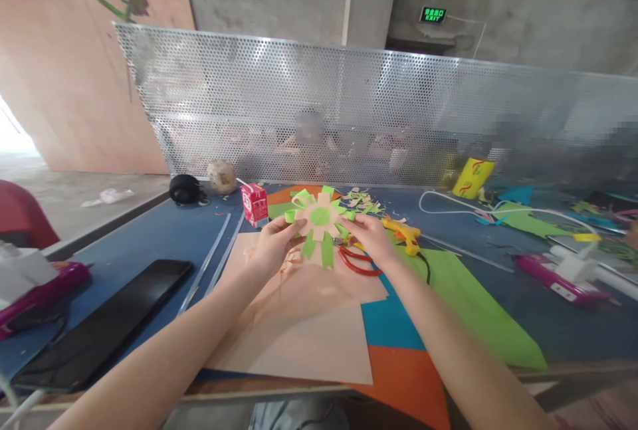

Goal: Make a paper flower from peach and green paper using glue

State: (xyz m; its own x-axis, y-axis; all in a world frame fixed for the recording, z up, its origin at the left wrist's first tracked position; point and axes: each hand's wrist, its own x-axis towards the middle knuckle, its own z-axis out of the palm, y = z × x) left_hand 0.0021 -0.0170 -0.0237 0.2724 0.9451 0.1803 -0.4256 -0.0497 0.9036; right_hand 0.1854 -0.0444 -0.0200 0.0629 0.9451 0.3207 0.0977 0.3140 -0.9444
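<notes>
Between my two hands I hold up a paper flower [319, 216], with a round green centre, cream petals and green looped strips around it. My left hand [278, 242] pinches its left edge, and my right hand [369, 234] grips its right edge. Two green strips hang from its lower side. Beneath it lies a large cream sheet [299, 343] with some curled cream paper strips [292, 259]. Red-handled scissors [359, 265] rest beside my right hand, their blades partly hidden. Just beyond that hand is a yellow glue gun [406, 234] with a black cord.
Green [478, 304], blue [391, 317] and orange [409, 377] sheets lie under and beside the cream one. A red drink carton [255, 205], a black phone [107, 323], purple power strips [563, 278] and paper scraps [363, 201] surround the work. A perforated metal screen [279, 98] borders the table's far side.
</notes>
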